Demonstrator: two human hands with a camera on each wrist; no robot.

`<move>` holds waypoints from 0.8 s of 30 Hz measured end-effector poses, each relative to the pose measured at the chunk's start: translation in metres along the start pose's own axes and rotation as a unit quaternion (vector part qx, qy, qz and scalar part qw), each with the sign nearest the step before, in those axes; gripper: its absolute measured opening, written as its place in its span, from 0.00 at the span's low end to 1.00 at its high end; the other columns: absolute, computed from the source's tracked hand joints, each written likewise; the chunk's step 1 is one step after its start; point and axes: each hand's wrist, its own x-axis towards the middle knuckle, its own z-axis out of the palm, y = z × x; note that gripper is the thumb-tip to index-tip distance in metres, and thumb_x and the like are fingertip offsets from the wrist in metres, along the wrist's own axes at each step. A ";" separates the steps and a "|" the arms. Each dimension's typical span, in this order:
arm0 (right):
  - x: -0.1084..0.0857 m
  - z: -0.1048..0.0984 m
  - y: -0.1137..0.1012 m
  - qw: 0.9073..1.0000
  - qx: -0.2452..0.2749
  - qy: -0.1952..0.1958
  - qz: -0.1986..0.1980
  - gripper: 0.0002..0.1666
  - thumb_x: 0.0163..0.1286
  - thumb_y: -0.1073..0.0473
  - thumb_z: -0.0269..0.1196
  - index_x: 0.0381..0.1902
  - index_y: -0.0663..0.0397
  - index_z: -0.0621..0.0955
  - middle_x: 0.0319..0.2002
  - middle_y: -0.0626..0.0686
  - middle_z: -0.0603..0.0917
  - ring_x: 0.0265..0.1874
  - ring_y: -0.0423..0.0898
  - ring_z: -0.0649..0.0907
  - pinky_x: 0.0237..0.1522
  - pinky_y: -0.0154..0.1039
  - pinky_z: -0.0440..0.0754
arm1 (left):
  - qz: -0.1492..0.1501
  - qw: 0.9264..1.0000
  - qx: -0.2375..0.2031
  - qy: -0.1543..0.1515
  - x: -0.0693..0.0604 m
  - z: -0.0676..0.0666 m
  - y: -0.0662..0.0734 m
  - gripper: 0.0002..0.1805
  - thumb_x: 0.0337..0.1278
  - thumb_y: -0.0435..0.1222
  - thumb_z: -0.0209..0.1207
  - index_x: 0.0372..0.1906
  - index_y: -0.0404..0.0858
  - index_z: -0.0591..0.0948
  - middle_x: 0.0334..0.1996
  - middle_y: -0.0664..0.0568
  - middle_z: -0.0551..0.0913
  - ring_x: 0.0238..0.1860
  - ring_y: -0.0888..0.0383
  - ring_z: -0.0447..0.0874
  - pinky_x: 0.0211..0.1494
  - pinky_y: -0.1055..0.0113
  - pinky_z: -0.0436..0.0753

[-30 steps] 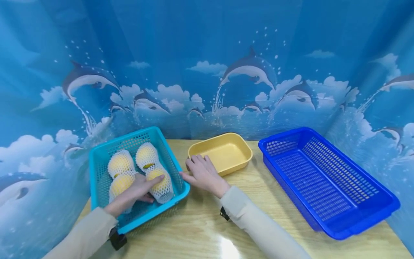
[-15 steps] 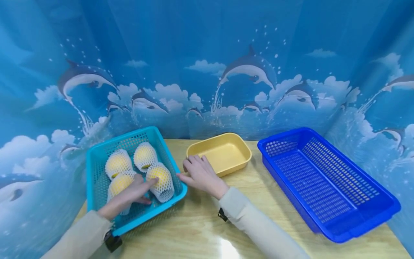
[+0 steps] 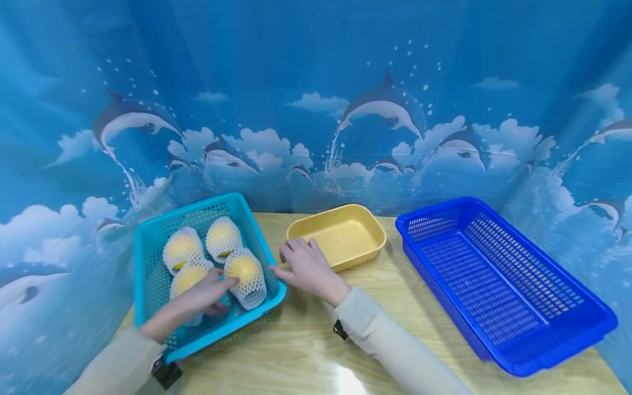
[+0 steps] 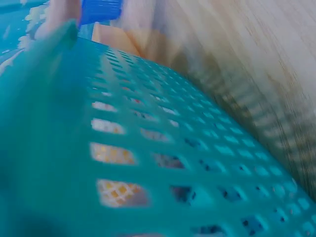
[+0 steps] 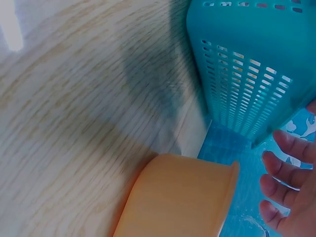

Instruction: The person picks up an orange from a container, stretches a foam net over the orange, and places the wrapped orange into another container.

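In the head view a teal mesh basket (image 3: 224, 333) stands at the left, with several yellow round fruits in white foam nets in it. My left hand (image 3: 197, 299) reaches over its near rim into the gap between the front fruits. Its thumb touches the left side of the front right fruit (image 3: 247, 277); the other fingers, partly hidden, lie lower in the gap. Teal mesh (image 4: 197, 143) fills most of the left wrist view. My right hand (image 3: 311, 271), fingers loosely bent, is between the basket's right rim and the yellow tray (image 3: 345, 238), holding nothing visible.
A long blue mesh basket (image 3: 479, 285) stands at the right of the wooden table (image 3: 306, 351). Behind the table hangs a blue curtain (image 3: 296, 82) printed with dolphins. In the right wrist view the yellow tray's wall stands near the teal basket's side.
My left hand has drawn a little left and down from the front right fruit; its thumb has slid from the top to the side. The right hand has hardly moved.
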 end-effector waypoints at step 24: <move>-0.011 -0.049 0.006 0.999 0.005 0.011 0.033 0.21 0.72 0.40 0.59 0.52 0.47 0.79 0.47 0.50 0.80 0.47 0.49 0.77 0.46 0.47 0.71 | 0.292 0.864 0.363 0.190 -0.087 0.011 0.050 0.32 0.73 0.54 0.48 0.66 0.31 0.69 0.61 0.31 0.71 0.60 0.30 0.70 0.56 0.34 0.71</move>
